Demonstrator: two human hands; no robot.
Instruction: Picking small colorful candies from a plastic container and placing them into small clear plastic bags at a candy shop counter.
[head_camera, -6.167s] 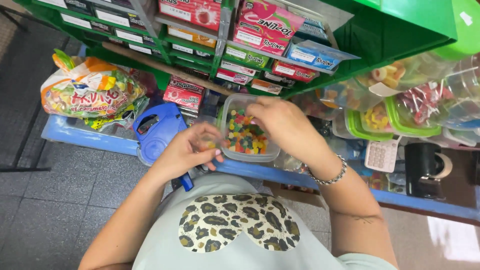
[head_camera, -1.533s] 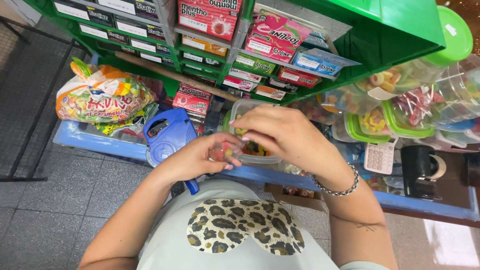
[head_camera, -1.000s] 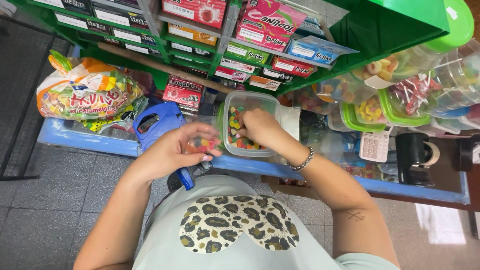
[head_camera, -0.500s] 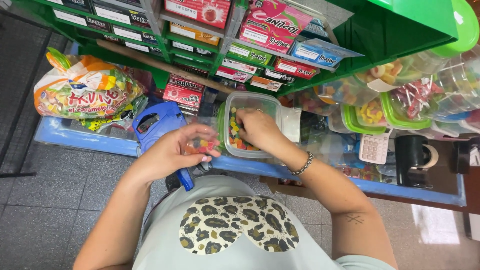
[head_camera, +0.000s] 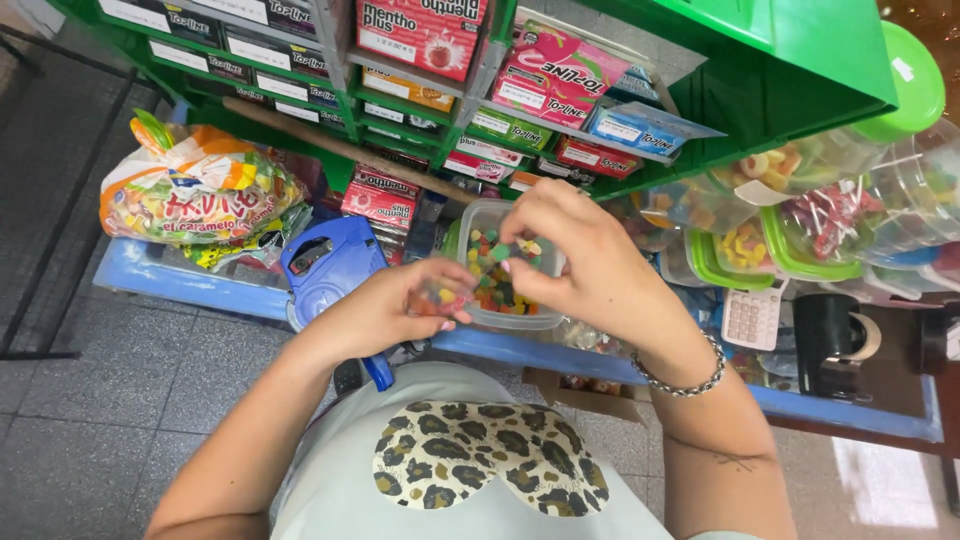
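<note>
At the frame's centre the left hand (head_camera: 385, 310) cupped a few candies (head_camera: 440, 297) beside the clear tub (head_camera: 500, 270) of gummies — the right hand (head_camera: 585, 265) hovered over it, fingertips pinched together.

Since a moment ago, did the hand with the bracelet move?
Yes. The right hand lifted out of the clear candy tub and now hovers over its right side.

A big candy bag (head_camera: 195, 195) is lying at nine o'clock, and a calculator (head_camera: 752, 318) is sitting at three o'clock.
</note>
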